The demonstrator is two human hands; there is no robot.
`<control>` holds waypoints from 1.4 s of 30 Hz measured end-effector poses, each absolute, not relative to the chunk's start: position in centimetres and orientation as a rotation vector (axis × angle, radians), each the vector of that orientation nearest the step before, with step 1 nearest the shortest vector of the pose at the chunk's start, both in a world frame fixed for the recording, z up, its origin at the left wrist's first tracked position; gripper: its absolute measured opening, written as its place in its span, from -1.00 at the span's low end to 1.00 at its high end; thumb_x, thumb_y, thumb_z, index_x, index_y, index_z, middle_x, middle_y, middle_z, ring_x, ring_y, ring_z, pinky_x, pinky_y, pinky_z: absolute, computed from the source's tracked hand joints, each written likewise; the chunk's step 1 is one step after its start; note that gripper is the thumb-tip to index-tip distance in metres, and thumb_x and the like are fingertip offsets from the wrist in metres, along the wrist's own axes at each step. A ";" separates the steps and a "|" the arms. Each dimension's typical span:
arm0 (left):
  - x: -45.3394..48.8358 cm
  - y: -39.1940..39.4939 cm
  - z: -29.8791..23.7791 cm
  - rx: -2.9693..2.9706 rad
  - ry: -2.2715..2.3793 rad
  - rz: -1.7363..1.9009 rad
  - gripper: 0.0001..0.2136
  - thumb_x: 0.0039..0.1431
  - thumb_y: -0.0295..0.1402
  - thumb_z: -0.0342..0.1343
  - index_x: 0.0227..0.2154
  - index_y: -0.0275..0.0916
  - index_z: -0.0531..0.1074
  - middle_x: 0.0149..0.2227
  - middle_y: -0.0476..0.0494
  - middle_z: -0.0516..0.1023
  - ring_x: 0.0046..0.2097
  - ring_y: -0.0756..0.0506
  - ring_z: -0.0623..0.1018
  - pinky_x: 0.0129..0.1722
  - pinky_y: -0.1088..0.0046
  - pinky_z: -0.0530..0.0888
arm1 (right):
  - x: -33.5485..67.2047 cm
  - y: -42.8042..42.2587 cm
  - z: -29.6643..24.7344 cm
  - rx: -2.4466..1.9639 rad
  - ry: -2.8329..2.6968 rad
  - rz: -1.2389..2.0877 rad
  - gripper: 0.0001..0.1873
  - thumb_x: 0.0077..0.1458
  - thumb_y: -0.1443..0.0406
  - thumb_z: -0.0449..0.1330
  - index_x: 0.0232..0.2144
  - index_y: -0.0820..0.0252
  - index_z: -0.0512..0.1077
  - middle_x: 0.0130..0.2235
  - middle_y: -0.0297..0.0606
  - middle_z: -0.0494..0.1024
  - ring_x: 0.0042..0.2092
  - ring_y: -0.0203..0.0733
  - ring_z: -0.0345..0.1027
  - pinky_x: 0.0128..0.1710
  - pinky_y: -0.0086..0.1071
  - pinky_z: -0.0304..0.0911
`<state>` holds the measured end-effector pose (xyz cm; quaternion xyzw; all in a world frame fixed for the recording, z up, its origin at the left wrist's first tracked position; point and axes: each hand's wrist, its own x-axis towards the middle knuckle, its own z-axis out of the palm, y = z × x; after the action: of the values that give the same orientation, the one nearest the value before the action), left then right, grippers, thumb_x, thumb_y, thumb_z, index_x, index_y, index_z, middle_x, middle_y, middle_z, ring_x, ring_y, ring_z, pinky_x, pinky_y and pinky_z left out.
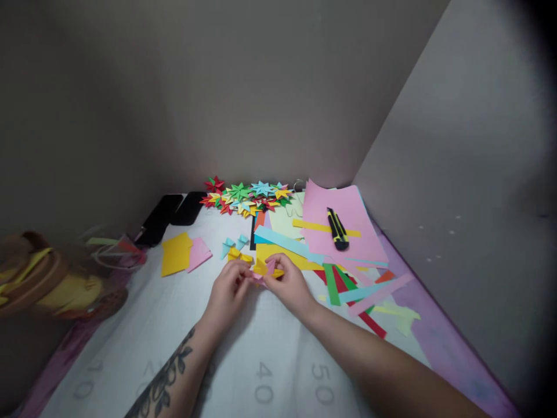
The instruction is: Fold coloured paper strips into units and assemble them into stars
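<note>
Between my two hands, over the middle of the white sheet, is a small folded origami piece (260,267) in yellow and pink paper. My left hand (230,288) pinches its left side. Thumb and fingers of my right hand (290,285) grip it from the right, hiding part of it. Just behind my left fingertips lies a yellow folded piece (237,255). A little farther back are two light blue folded pieces (228,247). To the left rest yellow paper squares (176,255) with pink squares (199,254) beside them.
Several colourful paper stars (239,192) are heaped at the wall. A black and yellow box cutter (337,229) lies on pink sheets (361,209) at right, near scattered paper strips (333,284). Two black flat objects (162,219) sit back left; a brown and yellow pot-like object (56,278) stands left.
</note>
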<state>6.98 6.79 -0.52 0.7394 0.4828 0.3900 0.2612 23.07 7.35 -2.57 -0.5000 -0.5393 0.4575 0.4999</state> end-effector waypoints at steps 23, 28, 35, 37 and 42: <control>7.3 6.6 -0.4 1.751 1.388 1.256 -0.95 0.13 -0.41 0.07 -0.38 -0.22 0.42 -0.32 -0.05 0.48 -0.26 -0.02 0.48 -0.29 0.51 0.41 | 22.8 6.8 -2.1 -1.138 -1.421 1.166 -0.97 0.03 0.35 0.09 -0.39 0.16 0.31 -0.38 -0.34 0.43 -0.39 -0.30 0.32 -0.43 -0.47 0.25; 7.2 6.6 -0.3 1.851 1.357 1.279 -0.93 0.12 -0.46 0.07 -0.42 -0.23 0.43 -0.33 -0.07 0.47 -0.25 -0.02 0.47 -0.31 0.52 0.41 | 23.0 6.7 -1.7 -1.134 -1.462 1.196 -0.84 0.11 0.25 0.08 -0.47 0.19 0.33 -0.48 -0.36 0.43 -0.42 -0.31 0.31 -0.42 -0.46 0.23; 7.2 6.4 -0.4 1.945 1.332 1.312 -0.90 0.13 -0.50 0.05 -0.41 -0.23 0.44 -0.34 -0.09 0.46 -0.26 -0.01 0.47 -0.36 0.54 0.42 | 22.9 6.8 -2.2 -1.203 -1.437 1.191 -0.80 0.10 0.23 0.09 -0.51 0.21 0.36 -0.51 -0.34 0.45 -0.45 -0.31 0.31 -0.47 -0.48 0.20; 7.2 6.5 -0.5 1.970 1.324 1.316 -0.88 0.14 -0.50 0.04 -0.39 -0.23 0.47 -0.32 -0.10 0.46 -0.25 -0.02 0.47 -0.36 0.53 0.43 | 22.9 6.8 -2.2 -1.204 -1.422 1.204 -0.80 0.09 0.23 0.09 -0.51 0.21 0.35 -0.52 -0.35 0.45 -0.47 -0.32 0.30 -0.48 -0.49 0.20; 7.2 6.7 -0.8 2.009 1.348 1.301 -0.85 0.12 -0.45 0.08 -0.31 -0.19 0.54 -0.25 -0.16 0.47 -0.19 -0.07 0.49 -0.26 0.42 0.48 | 22.9 6.8 -1.9 -1.226 -1.395 1.212 -0.82 0.07 0.25 0.09 -0.51 0.22 0.35 -0.52 -0.36 0.45 -0.47 -0.32 0.31 -0.48 -0.49 0.21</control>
<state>7.18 6.67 -0.84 0.7172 0.4813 0.4644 0.1960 22.89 6.82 -1.93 -0.4949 -0.5631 0.4893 0.4456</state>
